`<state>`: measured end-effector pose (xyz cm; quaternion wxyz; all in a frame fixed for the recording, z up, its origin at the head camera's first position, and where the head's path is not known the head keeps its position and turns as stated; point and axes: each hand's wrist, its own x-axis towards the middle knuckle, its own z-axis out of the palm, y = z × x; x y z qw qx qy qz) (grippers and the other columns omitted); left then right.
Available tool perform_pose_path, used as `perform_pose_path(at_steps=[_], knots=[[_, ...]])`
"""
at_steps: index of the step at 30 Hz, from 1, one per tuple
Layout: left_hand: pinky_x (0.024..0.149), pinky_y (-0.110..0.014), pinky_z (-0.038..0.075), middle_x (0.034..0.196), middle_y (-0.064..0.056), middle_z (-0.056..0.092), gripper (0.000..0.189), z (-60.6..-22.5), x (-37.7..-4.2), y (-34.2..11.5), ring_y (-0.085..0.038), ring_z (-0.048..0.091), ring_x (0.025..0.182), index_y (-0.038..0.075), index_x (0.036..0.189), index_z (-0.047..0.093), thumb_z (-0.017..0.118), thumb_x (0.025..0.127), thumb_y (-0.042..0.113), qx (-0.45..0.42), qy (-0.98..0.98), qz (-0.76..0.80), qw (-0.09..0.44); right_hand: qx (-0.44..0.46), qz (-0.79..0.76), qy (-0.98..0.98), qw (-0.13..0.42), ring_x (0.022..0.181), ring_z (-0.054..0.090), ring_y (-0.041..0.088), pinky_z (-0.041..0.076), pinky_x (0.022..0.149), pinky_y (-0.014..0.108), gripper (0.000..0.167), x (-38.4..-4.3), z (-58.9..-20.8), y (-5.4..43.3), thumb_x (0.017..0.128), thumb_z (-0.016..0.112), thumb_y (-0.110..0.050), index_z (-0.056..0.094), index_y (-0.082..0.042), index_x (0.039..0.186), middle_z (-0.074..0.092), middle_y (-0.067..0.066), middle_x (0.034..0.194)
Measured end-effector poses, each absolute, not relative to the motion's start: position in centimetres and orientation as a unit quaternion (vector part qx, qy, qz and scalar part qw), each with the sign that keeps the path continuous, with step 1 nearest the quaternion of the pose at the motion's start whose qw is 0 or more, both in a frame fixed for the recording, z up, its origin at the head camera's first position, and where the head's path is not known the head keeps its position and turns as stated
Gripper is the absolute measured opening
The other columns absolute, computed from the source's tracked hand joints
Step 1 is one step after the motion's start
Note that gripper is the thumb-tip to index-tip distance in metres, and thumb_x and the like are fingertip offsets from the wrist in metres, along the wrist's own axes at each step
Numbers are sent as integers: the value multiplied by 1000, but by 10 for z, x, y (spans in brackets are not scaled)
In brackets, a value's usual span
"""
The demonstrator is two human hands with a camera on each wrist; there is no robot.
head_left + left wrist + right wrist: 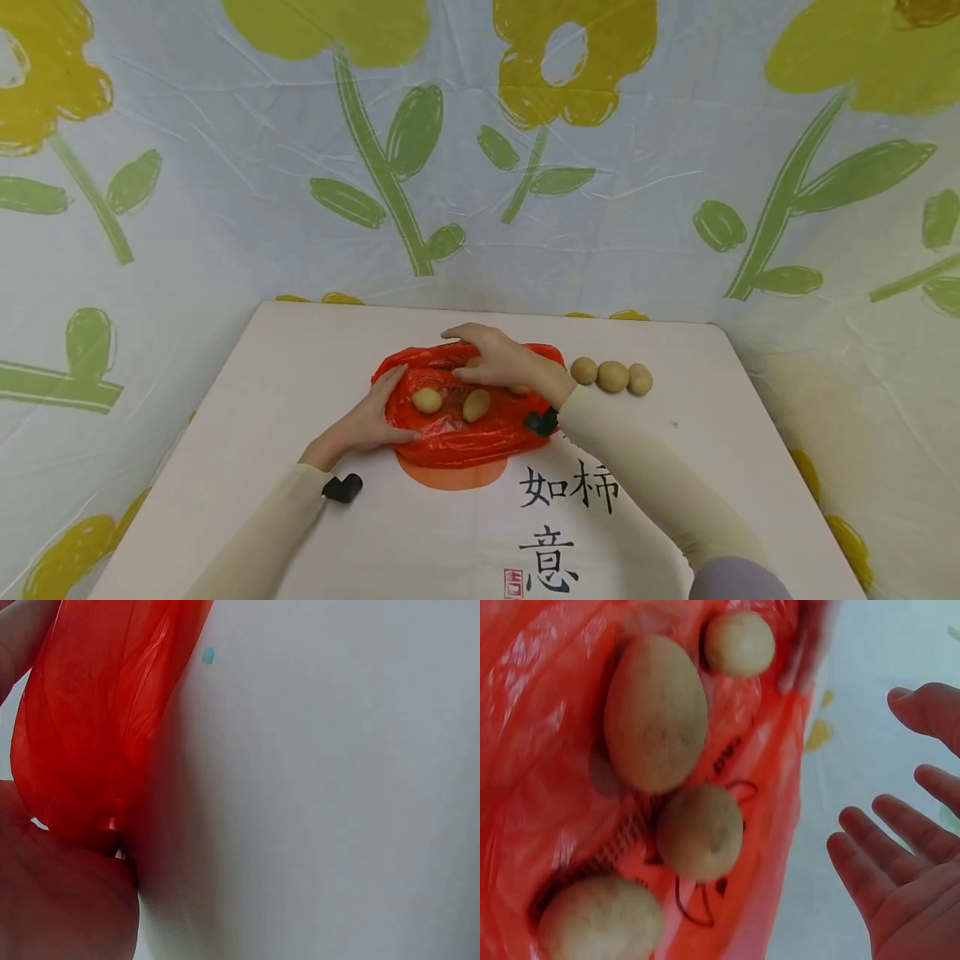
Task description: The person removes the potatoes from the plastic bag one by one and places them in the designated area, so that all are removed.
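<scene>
The right hand [498,357] is above the red plastic bag [457,448], its fingers spread apart and holding nothing. The left hand [369,418] rests against the bag's left side, fingers and thumb stretched out along its edge. The bag lies opened out near the middle of the tabletop [300,367], with four potatoes [427,401] on its plastic. Just beyond its right end, three more potatoes [613,377] sit in a row. Black printed characters [551,560] mark the near side, and a flowered backdrop [247,150] stands behind.
</scene>
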<state>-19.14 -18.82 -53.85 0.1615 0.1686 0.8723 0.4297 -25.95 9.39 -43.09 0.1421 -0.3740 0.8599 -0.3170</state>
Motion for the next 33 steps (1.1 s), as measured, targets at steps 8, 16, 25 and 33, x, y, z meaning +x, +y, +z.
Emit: perform_pose_path(at_steps=[8, 16, 25, 33], knots=[[116, -65, 36, 172, -14, 10, 123, -538, -190, -188, -42, 23, 154, 13, 166, 6, 87, 78, 45, 167, 872, 431, 164, -410, -277, 853, 168, 137, 54, 27, 50, 111, 41, 62, -255, -445, 69, 95, 75, -24, 50, -9, 150, 56, 10, 150], [115, -64, 38, 172, -12, 10, 125, -535, -189, -187, -41, 22, 155, 15, 166, 5, 87, 77, 48, 161, 872, 430, 171, -419, -259, 850, 188, 139, 52, 28, 49, 112, 41, 61, -257, -455, 58, 95, 76, -24, 53, -6, 148, 56, 11, 150], [115, -61, 41, 172, -10, 10, 127, -536, -190, -187, -39, 25, 153, 18, 167, 0, 87, 77, 45, 157, 864, 445, 177, -412, -228, 853, 227, 133, 54, 23, 56, 102, 40, 61, -257, -463, 51, 95, 76, -32, 53, -14, 149, 55, 4, 150], [115, -60, 41, 172, -10, 9, 131, -535, -190, -188, -38, 25, 154, 20, 167, -3, 88, 76, 48, 150, 865, 444, 182, -391, -203, 863, 246, 122, 56, 19, 61, 83, 34, 57, -254, -463, 44, 95, 76, -29, 56, -23, 148, 57, -1, 147]])
